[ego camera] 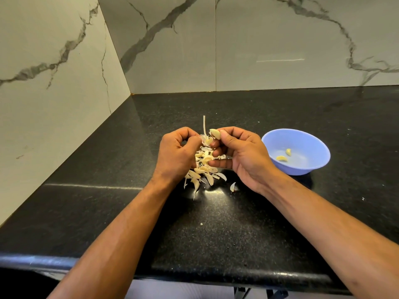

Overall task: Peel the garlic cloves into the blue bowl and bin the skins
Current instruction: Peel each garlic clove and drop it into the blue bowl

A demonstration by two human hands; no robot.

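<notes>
My right hand [241, 156] pinches a pale yellow peeled garlic clove [215, 134] between thumb and forefinger, above the pile. My left hand [177, 156] is curled beside it, its fingertips closed on a thin white piece of skin [203, 138]. Under and between both hands lies a heap of garlic cloves and loose skins [203, 171] on the black counter. A blue bowl [306, 137] stands to the right of my right hand, with two peeled cloves [284, 155] inside.
The black speckled counter [216, 223] runs into a corner of marble-patterned walls at the back left. One stray skin [232, 186] lies just in front of the heap. A thin dry stalk [204, 125] sticks up behind the hands. The counter's front edge is near.
</notes>
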